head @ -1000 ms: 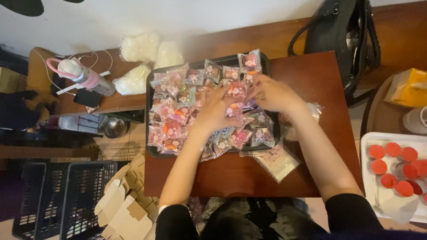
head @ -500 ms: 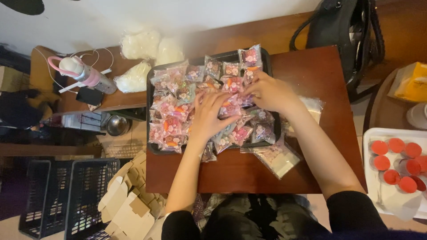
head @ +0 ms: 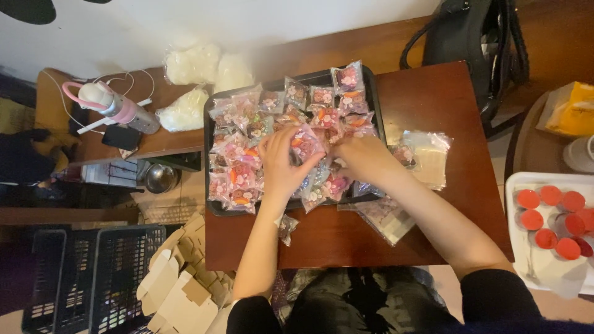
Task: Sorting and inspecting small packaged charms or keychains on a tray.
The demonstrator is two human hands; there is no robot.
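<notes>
Hands meeting over a black tray [head: 211, 185] full of small clear candy bags [head: 238, 176], pink and red inside. Tray sitting on a brown wooden table [head: 445, 111], toward its left and far part.

Left hand [head: 281, 164] lying on the pile near the middle of the tray, fingers curled and pinching one small bag [head: 304, 141] at its far right edge. Right hand [head: 366, 159] lying just to the right of it, fingers bent down into the bags, touching them. Not clear enough to tell whether holding one or just pressing on them. Both hands close together, almost touching.

Lying on the table to the right of the tray: a stack of empty clear bags [head: 430, 158]. Lying nearer, just past the tray's near edge: more flat clear bags [head: 387, 216], and one small bag [head: 286, 226] alone below the left wrist.

Standing on a lower shelf to the left: a pink and white bottle [head: 114, 105], a dark phone [head: 120, 137] and white puffy bags [head: 198, 65].

Resting on the floor at near left: black crates [head: 80, 272] and folded cardboard boxes [head: 176, 291].

Sitting at far right: a white tray [head: 516, 185] with red round lids [head: 550, 216]. Hanging at far right: a black bag [head: 464, 43].
</notes>
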